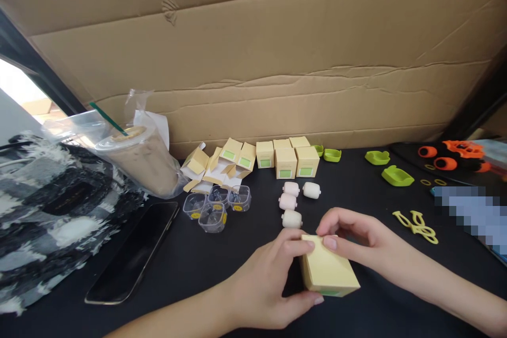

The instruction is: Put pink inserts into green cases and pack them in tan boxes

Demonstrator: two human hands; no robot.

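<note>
A small pale yellow cardboard box [328,264] with a green label low on its near side is held just above or on the black table; which of the two I cannot tell. Wrapped round its left side is my left hand [269,280], index finger on the top edge and thumb at the lower front. My right hand [356,232] pinches the far top edge with thumb and fingers. Just beyond the hands lie several small white and pinkish rollers [292,219]. Behind them stand several closed boxes [285,162] of the same kind.
Several clear plastic cups [213,218] and opened boxes [222,166] lie left of centre. A phone [132,253], an iced drink [142,161] and a fringed bag [71,211] fill the left. Green trays [397,176], yellow plastic pieces [418,228] and orange parts [445,163] lie right.
</note>
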